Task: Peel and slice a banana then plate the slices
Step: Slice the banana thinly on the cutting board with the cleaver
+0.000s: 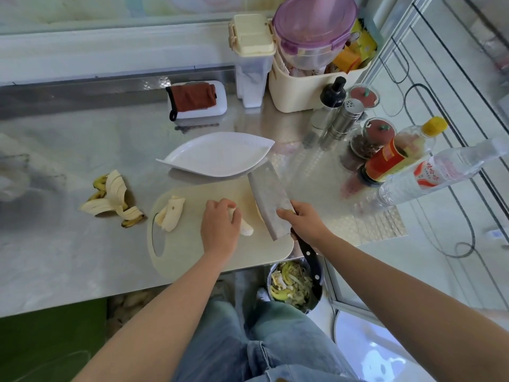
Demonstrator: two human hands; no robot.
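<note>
Peeled banana (pixel 246 228) lies on the cutting board (pixel 192 252), long axis running from far-left to near-right, its near-right end poking out bare from under the left hand (pixel 220 226). Left hand is curled down over the banana, fingers pinning it to the board; how tight, cannot tell. Right hand (pixel 301 220) is closed around the cleaver (pixel 271 201) at the blade-handle junction, blade tilted and apparently lifted, sitting just right of the banana, edge facing left toward it. So the exposed end is the part nearest the blade; likely the next cut goes across the long axis there, with left fingers close by, a risk. Already-cut long pieces (pixel 170 213) sit on the left of the board. Peel (pixel 113 199) is on the counter, further left. White plate (pixel 220 158) is just beyond the board's far edge, no slices on it yet.
</note>
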